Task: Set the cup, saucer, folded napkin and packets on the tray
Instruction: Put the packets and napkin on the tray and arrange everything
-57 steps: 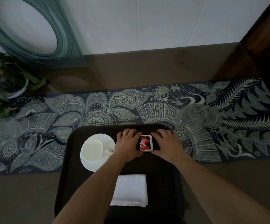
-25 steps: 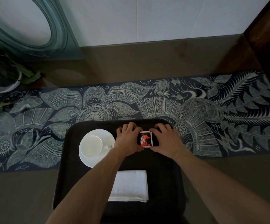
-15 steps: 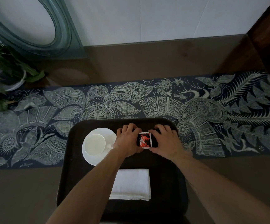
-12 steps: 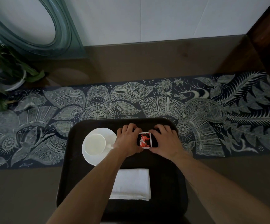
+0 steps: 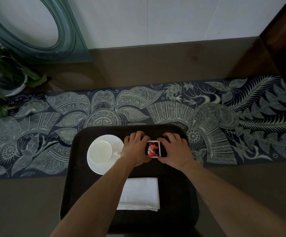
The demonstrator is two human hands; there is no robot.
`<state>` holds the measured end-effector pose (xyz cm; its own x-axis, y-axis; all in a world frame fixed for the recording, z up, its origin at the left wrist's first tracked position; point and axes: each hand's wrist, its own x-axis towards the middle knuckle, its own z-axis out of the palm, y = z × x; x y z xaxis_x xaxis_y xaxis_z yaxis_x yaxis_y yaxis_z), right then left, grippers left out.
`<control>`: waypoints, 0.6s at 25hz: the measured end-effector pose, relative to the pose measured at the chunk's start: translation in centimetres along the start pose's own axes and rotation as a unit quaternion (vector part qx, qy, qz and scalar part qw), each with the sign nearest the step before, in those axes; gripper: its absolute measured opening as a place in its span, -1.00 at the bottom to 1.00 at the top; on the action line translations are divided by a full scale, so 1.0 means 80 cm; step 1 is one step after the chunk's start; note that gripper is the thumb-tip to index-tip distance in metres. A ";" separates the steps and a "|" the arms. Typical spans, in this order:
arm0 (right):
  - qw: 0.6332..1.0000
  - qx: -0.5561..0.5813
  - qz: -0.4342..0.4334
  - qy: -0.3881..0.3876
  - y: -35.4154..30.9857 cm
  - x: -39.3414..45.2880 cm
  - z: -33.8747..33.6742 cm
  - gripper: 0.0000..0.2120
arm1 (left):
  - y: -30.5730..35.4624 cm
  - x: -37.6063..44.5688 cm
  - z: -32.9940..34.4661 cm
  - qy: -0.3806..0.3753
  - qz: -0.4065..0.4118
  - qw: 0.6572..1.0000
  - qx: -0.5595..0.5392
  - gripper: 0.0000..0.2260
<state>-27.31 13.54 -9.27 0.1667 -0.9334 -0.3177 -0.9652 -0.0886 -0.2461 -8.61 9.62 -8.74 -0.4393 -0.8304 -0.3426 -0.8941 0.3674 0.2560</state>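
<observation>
A: Packets (image 5: 153, 148) sat at the far side of the tray (image 5: 80, 185), squeezed between the left hand (image 5: 135, 149) and right hand (image 5: 174, 149).
B: Cup (image 5: 100, 150), saucer (image 5: 96, 166) and napkin (image 5: 139, 194) were on already. Next, I think, the hands had to let go softly.

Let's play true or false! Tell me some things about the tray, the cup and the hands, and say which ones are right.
1. The cup sits on the saucer. True.
2. The napkin lies off the tray, on the patterned cloth. False: it lies on the tray, at the near end.
3. Both hands touch the red packet. True: the left hand and right hand flank it.
4. The cup is to the right of the packet. False: it is to the left.
5. The plant stands on the tray. False: it stands at the far left, off the tray.
</observation>
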 end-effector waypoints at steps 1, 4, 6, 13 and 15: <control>1.000 -0.001 -0.001 0.001 0.000 0.000 0.000 -0.28 | 0.000 0.000 0.000 0.001 0.000 1.000 0.000 -0.35; 1.000 0.002 0.000 0.003 -0.001 -0.002 0.001 -0.28 | 0.001 -0.001 0.001 0.002 0.001 1.000 0.004 -0.35; 1.000 0.004 0.001 0.004 -0.001 -0.004 0.002 -0.28 | 0.001 -0.002 0.001 0.001 0.001 1.000 0.007 -0.34; 1.000 0.015 0.001 0.004 -0.002 -0.005 0.001 -0.23 | 0.001 -0.003 0.001 -0.010 -0.009 1.000 -0.003 -0.21; 1.000 0.016 0.000 0.007 -0.002 -0.006 0.002 -0.25 | 0.000 -0.004 0.001 -0.007 -0.011 1.000 -0.005 -0.21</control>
<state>-27.21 14.08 -9.21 0.1639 -0.9379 -0.3057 -0.9584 -0.0780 -0.2747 -8.47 9.92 -8.69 -0.4201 -0.8323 -0.3615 -0.9031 0.3445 0.2563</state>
